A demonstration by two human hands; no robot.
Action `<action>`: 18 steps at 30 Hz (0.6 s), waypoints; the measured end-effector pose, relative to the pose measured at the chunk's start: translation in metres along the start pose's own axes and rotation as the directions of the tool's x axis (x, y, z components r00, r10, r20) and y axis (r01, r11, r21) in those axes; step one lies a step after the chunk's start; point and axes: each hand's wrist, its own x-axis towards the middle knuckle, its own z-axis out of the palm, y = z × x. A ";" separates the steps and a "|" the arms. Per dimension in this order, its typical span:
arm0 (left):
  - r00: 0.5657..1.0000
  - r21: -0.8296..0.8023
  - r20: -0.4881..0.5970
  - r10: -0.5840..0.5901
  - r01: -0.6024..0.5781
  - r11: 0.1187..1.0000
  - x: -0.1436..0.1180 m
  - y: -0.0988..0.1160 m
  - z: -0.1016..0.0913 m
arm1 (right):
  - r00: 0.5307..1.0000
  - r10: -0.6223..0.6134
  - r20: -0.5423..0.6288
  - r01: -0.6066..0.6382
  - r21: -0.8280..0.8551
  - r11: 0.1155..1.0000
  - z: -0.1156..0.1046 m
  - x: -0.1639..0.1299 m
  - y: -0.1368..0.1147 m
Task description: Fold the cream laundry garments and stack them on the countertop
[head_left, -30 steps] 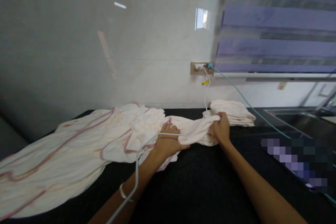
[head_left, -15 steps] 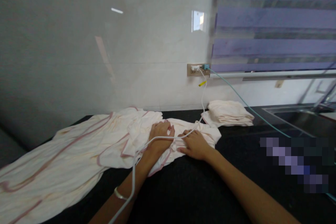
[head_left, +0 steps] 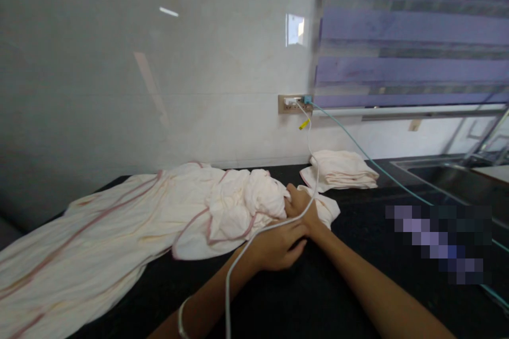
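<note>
A long cream cloth [head_left: 170, 212] with pinkish-red edging lies over the dark counter, its right part bunched into a rounded lump. At the right side of that lump, my right hand [head_left: 303, 206] has its fingers curled around the gathered fabric. My left hand [head_left: 278, 246] is just below and in front, its fingertips hidden where they meet my right hand and wrist. Its thumb stands apart, and whether it grips fabric cannot be seen. A white cable [head_left: 254, 235] crosses above my left hand and passes over my right wrist.
A folded stack of cream cloth [head_left: 345, 169] sits by the wall. A wall socket [head_left: 295, 104] holds the white cable's plug and a teal cable [head_left: 358, 145]. A sink [head_left: 421, 169] is at the right, below a purple blind [head_left: 413, 26]. A pixelated patch covers part of the counter.
Both hands, earlier apart and resting on the cloth, are now together. My left hand has moved right and nearer to me. The cloth has become bunched into a lump, and the cable has shifted.
</note>
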 end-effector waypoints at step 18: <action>0.713 -0.038 -0.460 -0.529 0.579 0.814 -0.011 -0.050 0.004 | 0.941 -0.290 -0.176 0.315 0.139 0.939 -0.011 -0.006 0.003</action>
